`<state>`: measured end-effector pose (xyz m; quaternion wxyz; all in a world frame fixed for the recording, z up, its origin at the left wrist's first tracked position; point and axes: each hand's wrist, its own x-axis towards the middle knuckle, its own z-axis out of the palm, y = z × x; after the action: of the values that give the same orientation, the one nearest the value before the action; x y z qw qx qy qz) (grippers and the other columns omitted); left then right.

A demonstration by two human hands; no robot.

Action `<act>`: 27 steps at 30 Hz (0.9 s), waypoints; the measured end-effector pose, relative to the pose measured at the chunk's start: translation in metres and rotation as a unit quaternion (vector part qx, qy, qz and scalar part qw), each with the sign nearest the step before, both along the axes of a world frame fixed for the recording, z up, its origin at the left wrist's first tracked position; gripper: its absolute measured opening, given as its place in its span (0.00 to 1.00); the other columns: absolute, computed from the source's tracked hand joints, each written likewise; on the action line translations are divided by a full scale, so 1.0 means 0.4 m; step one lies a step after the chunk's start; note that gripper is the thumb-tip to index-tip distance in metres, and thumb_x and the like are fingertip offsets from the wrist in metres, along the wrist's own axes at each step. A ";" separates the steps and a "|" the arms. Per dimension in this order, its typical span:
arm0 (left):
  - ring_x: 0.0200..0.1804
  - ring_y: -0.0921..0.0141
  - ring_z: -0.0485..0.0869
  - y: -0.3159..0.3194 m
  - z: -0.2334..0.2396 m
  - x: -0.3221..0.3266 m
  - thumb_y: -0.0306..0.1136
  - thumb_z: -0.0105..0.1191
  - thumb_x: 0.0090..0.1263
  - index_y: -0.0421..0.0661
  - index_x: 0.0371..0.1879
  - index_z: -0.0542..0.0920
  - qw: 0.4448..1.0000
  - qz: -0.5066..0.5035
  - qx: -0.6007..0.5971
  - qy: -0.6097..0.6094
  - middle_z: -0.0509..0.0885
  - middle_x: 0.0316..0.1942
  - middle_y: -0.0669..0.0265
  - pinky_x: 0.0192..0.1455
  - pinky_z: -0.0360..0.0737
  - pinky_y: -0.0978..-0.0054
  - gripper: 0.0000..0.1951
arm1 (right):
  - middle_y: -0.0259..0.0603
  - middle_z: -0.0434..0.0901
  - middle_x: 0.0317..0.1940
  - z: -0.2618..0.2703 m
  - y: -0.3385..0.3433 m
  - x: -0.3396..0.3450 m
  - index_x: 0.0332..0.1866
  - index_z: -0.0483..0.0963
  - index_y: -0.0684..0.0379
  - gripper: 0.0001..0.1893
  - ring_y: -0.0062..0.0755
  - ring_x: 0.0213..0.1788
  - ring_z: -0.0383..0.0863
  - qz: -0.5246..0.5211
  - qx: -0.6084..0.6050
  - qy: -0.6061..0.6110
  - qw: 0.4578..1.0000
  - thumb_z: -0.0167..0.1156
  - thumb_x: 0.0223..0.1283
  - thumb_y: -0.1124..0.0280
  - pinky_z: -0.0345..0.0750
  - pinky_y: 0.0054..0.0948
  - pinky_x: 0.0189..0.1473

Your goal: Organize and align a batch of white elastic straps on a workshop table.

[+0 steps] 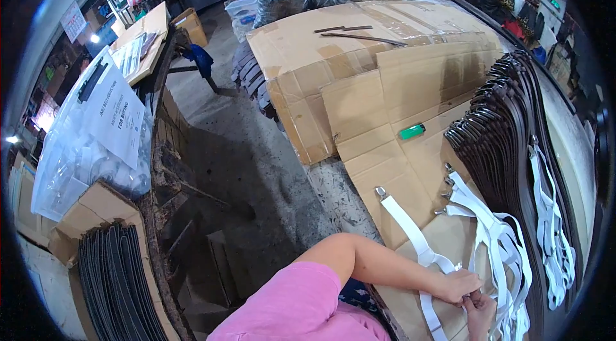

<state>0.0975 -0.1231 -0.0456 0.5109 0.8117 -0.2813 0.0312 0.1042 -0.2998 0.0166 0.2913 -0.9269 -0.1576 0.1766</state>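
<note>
My left hand (459,286) is closed on part of a white elastic suspender strap (406,220), its fingers meeting those of my right hand (481,312). The small part pinched between the two hands is hidden. One end of this strap, with a metal clip (381,191), lies on the cardboard sheet to the upper left; another band hangs down below my left forearm. Close by on the right lies a pile of white suspenders (500,244) with metal clips at its upper left. A green lighter (412,132) rests on the cardboard farther up.
Dark belts with metal buckles (491,148) form a long stack at right, with more white suspenders (548,225) on it. Dark strips (363,38) lie on a taped cardboard box (308,57). At left are a plastic bin (62,148) and a carton of black strips (115,283). A person stands far back.
</note>
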 end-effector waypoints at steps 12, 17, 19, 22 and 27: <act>0.44 0.53 0.79 0.049 0.031 -0.019 0.32 0.67 0.48 0.40 0.29 0.77 0.999 -0.015 -0.008 -0.046 0.79 0.35 0.55 0.44 0.75 0.57 0.14 | 0.42 0.82 0.18 0.024 0.048 -0.068 0.25 0.81 0.72 0.10 0.19 0.20 0.76 -0.098 0.071 -0.135 0.983 0.73 0.43 0.76 0.72 0.22 0.24; 0.41 0.54 0.80 0.042 0.045 -0.018 0.33 0.67 0.48 0.40 0.26 0.80 1.000 -0.010 0.029 0.003 0.81 0.32 0.56 0.43 0.76 0.58 0.12 | 0.41 0.82 0.18 0.042 0.048 -0.091 0.26 0.82 0.69 0.08 0.19 0.20 0.77 -0.126 0.088 -0.119 0.981 0.72 0.44 0.76 0.73 0.23 0.25; 0.41 0.55 0.81 0.053 0.074 -0.014 0.32 0.67 0.47 0.40 0.25 0.80 0.998 -0.022 0.043 0.042 0.81 0.32 0.56 0.43 0.76 0.58 0.11 | 0.41 0.82 0.19 0.043 0.048 -0.097 0.27 0.82 0.69 0.07 0.21 0.21 0.78 -0.085 0.105 -0.150 0.979 0.71 0.45 0.76 0.74 0.24 0.26; 0.39 0.54 0.82 0.050 0.076 -0.012 0.32 0.66 0.47 0.39 0.26 0.81 0.998 -0.016 0.043 0.031 0.82 0.30 0.53 0.42 0.77 0.58 0.11 | 0.47 0.83 0.22 0.077 0.057 -0.105 0.29 0.82 0.69 0.08 0.30 0.24 0.82 -0.088 0.092 -0.132 0.983 0.70 0.46 0.75 0.76 0.28 0.30; 0.38 0.53 0.82 0.076 0.096 -0.011 0.33 0.67 0.47 0.39 0.29 0.83 0.996 -0.016 0.072 0.049 0.83 0.30 0.51 0.42 0.78 0.58 0.13 | 0.52 0.83 0.27 0.057 0.067 -0.101 0.32 0.81 0.68 0.09 0.45 0.30 0.85 -0.083 0.097 -0.129 0.983 0.69 0.49 0.73 0.78 0.34 0.35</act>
<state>0.0930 -0.0925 -0.0073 0.4645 0.8426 -0.2701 -0.0369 0.0638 -0.2728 0.0393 0.3708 -0.9191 -0.1328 0.0149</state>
